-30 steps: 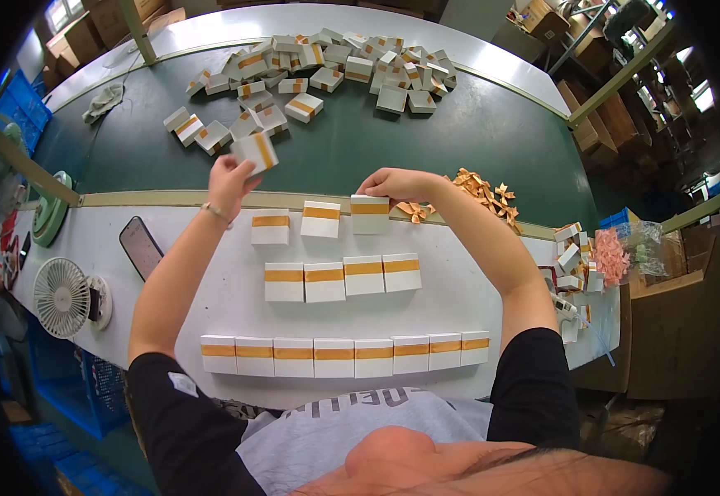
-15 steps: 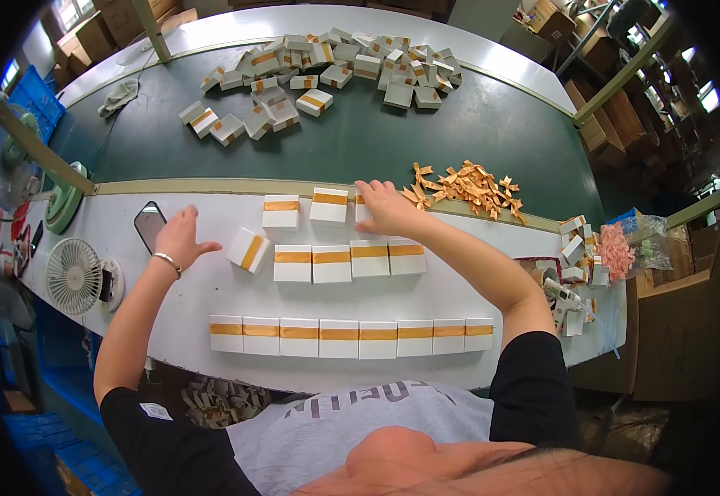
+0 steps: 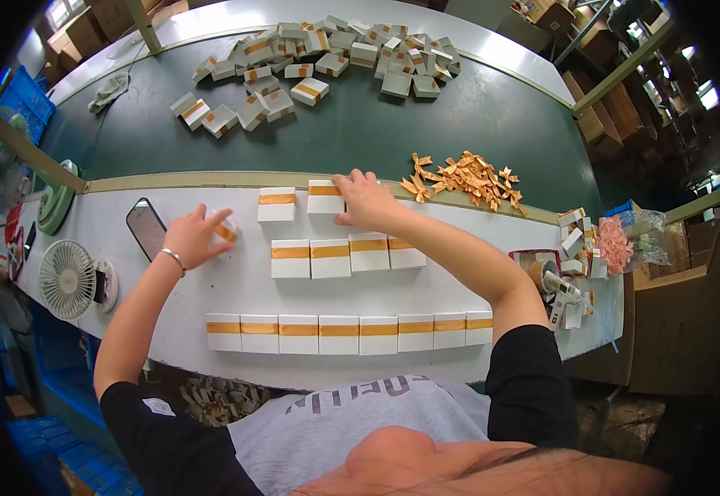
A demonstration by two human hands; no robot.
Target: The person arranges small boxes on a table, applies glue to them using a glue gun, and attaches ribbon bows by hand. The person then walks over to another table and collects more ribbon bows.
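The left hand (image 3: 188,238), fingers spread, meets a blurred box (image 3: 226,232); the right hand's (image 3: 368,203) parted fingers flank a banded box (image 3: 323,203). Both look light, stiff, best pinched by their sides.

The white desk (image 3: 228,293) is lit brightly and evenly, and only soft, pale shadows are made by the small boxes (image 3: 290,258). A strong white shine is seen on the far strip (image 3: 219,15). Light is let in by a window (image 3: 64,10) at the top left. The floor (image 3: 624,426) at the lower right is left dim. Straight lines are bent near the sides, and the corners are swallowed by black. The left hand (image 3: 193,237) and the box by its fingers are smudged a little.
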